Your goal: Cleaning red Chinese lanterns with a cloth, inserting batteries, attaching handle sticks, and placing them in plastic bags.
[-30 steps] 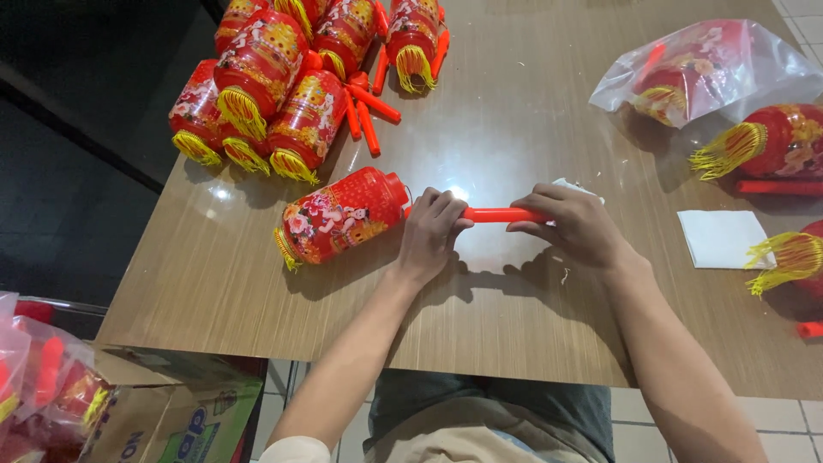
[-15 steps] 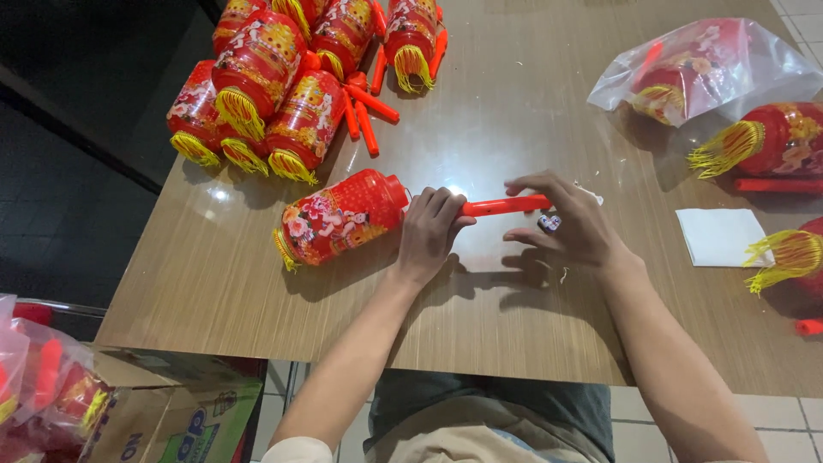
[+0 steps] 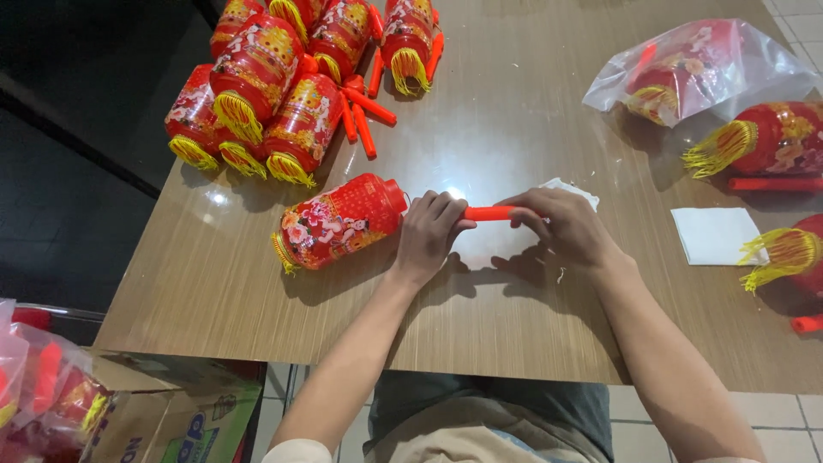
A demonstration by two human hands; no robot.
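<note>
Left hand: my left hand closes around the top end of the red lantern.
Right hand: my right hand pinches the orange stick.
Lantern: lying sideways on the wooden table, just below the lantern pile.

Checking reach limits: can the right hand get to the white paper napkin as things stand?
Probably yes. The white napkin lies flat on bare table just right of the right hand, nothing between. But that hand is pinching the orange stick, so it would have to let go first.
</note>
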